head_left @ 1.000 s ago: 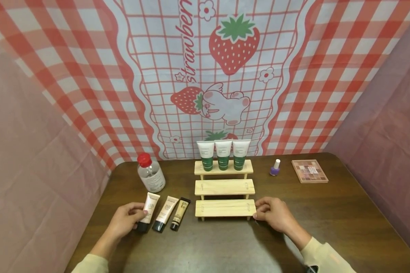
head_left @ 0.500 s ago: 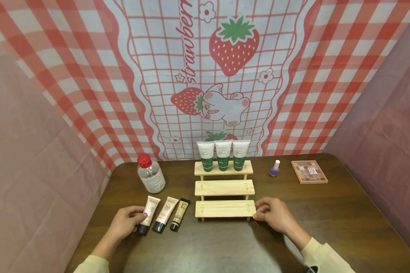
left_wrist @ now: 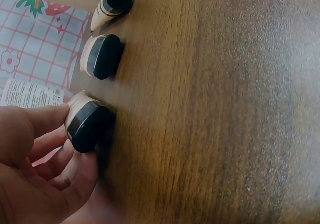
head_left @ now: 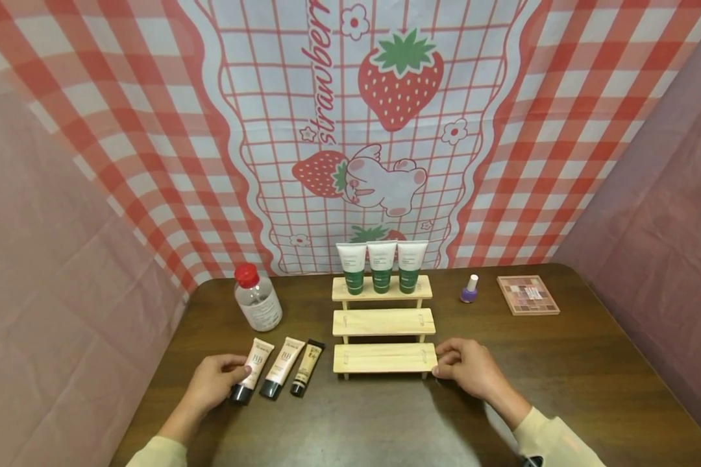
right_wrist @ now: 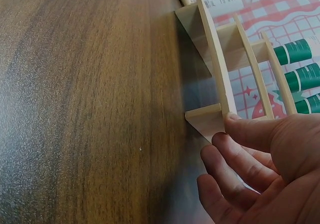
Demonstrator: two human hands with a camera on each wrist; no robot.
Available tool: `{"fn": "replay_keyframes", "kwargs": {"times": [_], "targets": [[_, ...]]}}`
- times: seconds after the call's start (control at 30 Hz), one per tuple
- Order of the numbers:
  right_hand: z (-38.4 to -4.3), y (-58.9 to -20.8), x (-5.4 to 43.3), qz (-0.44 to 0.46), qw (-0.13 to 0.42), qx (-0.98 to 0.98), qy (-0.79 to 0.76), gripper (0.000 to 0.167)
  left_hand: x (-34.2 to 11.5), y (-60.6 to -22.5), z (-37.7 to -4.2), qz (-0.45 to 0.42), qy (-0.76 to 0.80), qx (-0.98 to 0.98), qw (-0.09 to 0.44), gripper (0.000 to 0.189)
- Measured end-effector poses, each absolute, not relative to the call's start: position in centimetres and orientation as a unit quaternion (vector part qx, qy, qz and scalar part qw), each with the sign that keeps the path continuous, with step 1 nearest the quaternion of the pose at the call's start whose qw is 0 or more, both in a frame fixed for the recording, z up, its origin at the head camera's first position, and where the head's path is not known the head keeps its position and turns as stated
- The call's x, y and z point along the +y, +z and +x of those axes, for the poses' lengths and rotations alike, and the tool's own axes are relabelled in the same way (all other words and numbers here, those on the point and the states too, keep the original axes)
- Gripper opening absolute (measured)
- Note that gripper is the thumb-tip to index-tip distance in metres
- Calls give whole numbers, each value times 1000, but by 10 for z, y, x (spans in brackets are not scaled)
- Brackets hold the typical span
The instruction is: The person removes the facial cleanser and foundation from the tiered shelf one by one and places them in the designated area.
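The left hand (head_left: 212,381) pinches the leftmost BB cream tube (head_left: 259,357) by its sides, beside a second BB cream tube (head_left: 283,367) on the tabletop (head_left: 356,421). The right hand (head_left: 466,368) grips the wooden rack's (head_left: 380,358) lowest tier. Apply light, even pressure; avoid tilting the rack. Tube contents are hidden; the red-capped bottle's (head_left: 259,303) fill is unclear.

Brown wood-grain table (head_left: 350,428), and what a spread it carried! A stepped wooden stand (head_left: 383,359) stood mid-table, three green-and-white tubes (head_left: 381,269) lined up on top! Left, a red-capped bottle (head_left: 259,306); nearer, a pale BB tube (head_left: 283,368) lay beside a slim gold tube (head_left: 307,368). Right, purple nail polish (head_left: 469,294) stood near a flat palette (head_left: 528,296)!
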State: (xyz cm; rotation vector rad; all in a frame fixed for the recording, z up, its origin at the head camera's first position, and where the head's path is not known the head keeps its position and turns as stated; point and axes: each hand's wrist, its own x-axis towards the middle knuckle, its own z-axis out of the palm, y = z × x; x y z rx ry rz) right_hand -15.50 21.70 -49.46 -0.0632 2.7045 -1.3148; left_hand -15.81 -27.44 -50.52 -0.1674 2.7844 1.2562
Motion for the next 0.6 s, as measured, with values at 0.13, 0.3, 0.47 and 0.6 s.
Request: {"fn": "replay_keyframes", "kwargs": {"times": [0.13,0.3,0.47,0.6], "targets": [[-155,-494,217,-21,69,895,-439,33,-274,-505,-159,-48,388,920,34,25],[-156,-494,217,-23,70,895,-440,32,-275,-505,-159,-49,378,924,30,24],[-156,-493,217,-22,72,895,-440,32,-275,-505,-159,-45,362,931,18,22],[-156,-493,217,-20,73,895,-439,32,-275,-503,-159,-37,341,940,-4,16]]}}
